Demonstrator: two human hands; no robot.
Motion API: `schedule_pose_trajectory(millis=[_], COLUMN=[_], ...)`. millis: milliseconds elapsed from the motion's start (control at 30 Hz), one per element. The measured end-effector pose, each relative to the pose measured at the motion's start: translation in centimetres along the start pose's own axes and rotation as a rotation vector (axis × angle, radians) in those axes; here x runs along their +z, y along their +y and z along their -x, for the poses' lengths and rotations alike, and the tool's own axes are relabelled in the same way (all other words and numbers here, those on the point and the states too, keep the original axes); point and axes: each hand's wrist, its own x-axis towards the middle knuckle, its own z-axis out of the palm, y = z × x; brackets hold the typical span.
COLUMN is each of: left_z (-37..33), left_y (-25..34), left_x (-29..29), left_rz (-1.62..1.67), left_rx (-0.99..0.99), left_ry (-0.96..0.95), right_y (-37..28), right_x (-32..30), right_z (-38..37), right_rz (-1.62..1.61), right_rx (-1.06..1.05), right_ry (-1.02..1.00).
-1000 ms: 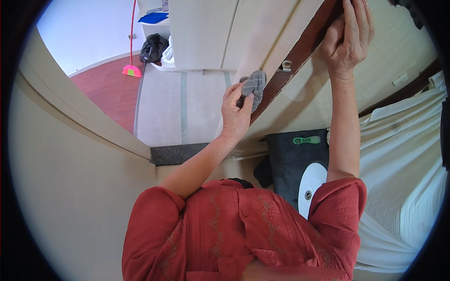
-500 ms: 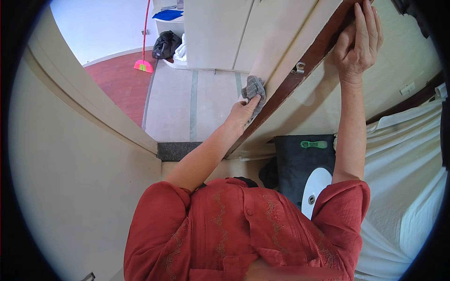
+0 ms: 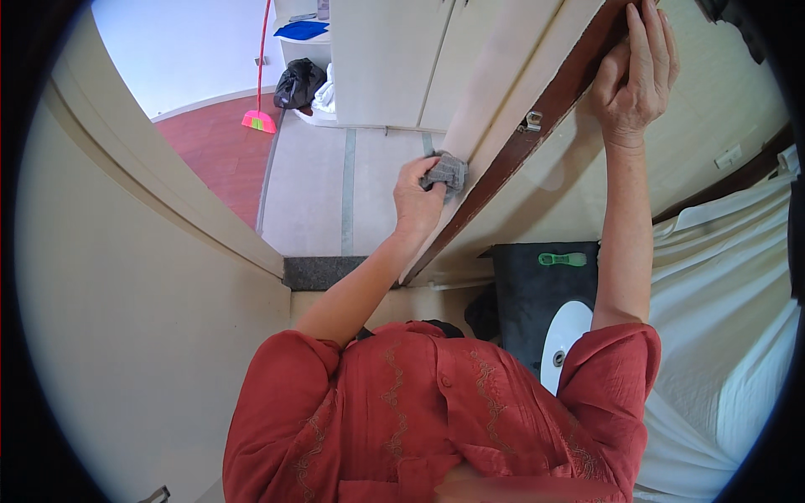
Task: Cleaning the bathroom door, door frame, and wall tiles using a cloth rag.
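My left hand (image 3: 419, 197) grips a bunched grey cloth (image 3: 448, 174) and holds it against the cream door frame (image 3: 476, 144). Its thumb and fingers close round the cloth's near side. Higher up at the right, my right hand (image 3: 639, 84) lies with fingers stretched out along the dark brown inner strip (image 3: 579, 71) of the frame, its fingertips near the upper edge. A metal latch plate (image 3: 531, 122) sits on that brown strip between the two hands.
Below right is a dark counter (image 3: 524, 289) with a white basin (image 3: 563, 335) and a green brush (image 3: 562, 259). A white curtain (image 3: 721, 335) hangs at the right. Beyond the dark threshold (image 3: 323, 273) stand a pink broom (image 3: 259, 121), a black bag (image 3: 299, 84) and pale cabinets (image 3: 386, 63).
My left hand has turned and shifted slightly left, with the cloth a little lower on the frame. My right hand has barely moved.
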Motion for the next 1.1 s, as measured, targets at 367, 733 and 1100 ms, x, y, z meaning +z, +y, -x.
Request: schedule_pose_trajectory(millis=[367,733,1100], left_z=[5.6,4.6,5.6], left_y=[0.7,-14.8,-2.0], left_x=[3.5,0.9,4.4], left_rz=[-0.273,-0.45,-0.167], left_rx=[0.594,-0.133,0.108], left_ry=[-0.031,0.066,0.147], right_y=[0.1,-0.4,0.5], right_x=[0.3,-0.1,0.1], right_z=[0.4,-0.1,0.9], right_rz=[0.014,-0.002,0.034], right_rx=[0.004,0.009,-0.008], right_ry=[0.0,-0.001,-0.012])
